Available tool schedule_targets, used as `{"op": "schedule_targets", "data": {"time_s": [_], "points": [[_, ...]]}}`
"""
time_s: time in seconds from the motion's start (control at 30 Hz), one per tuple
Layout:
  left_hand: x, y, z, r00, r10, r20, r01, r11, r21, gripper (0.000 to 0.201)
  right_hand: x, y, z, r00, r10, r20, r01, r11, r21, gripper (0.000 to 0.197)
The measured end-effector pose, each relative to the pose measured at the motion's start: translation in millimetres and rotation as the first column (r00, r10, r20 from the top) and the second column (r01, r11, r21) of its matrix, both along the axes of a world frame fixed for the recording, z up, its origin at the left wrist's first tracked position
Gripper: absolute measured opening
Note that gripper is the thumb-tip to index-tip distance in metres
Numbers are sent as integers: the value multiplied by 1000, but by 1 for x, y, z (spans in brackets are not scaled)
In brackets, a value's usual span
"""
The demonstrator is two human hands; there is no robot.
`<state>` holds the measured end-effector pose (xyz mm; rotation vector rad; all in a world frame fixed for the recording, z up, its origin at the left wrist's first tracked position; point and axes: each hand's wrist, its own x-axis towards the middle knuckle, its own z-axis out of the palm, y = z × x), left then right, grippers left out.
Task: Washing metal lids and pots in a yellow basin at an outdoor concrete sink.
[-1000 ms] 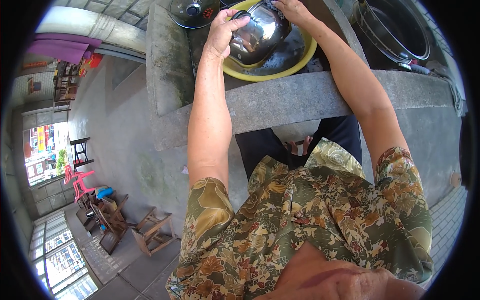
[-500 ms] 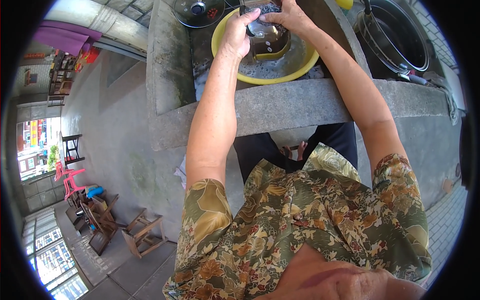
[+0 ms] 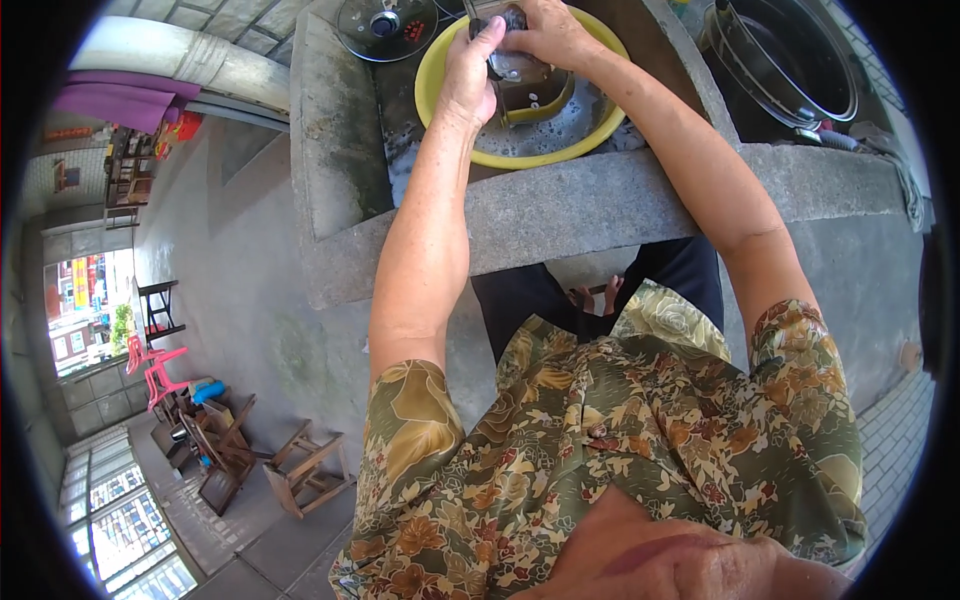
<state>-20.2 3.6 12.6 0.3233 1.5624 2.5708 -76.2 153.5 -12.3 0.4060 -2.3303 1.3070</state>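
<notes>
Over a yellow basin (image 3: 545,158) of sudsy water, my left hand (image 3: 468,78) grips the black handle of a shiny metal pot (image 3: 537,92). The pot is tilted, its smooth side facing me and mirroring the basin's rim. My right hand (image 3: 555,38) is closed over a dark grey scouring pad (image 3: 513,17), pressed against the pot close to my left thumb. Fingers of both hands are partly hidden behind the pot and pad.
The basin stands inside a rough concrete sink (image 3: 600,205). Behind it on the left lies a glass lid (image 3: 412,22) with a dark knob. A large dark pot (image 3: 800,60) stands right of the sink wall, near a grey cloth (image 3: 903,170). Wooden stools (image 3: 305,470) stand far left.
My right hand and the scouring pad have slid left along the pot, closer to my left thumb. My left hand keeps its grip. The whole view has shifted slightly.
</notes>
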Motion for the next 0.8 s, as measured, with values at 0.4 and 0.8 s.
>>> {"op": "schedule_targets", "data": {"time_s": [0.4,0.8], "points": [[7,-10,4,997,70,30,-67,991,-112,28,6,-10,1,988,146,-52,-138,981,139,83],[6,-18,0,994,82,71,-74,991,-108,29,16,-18,9,983,151,100,-163,979,126,100]]}}
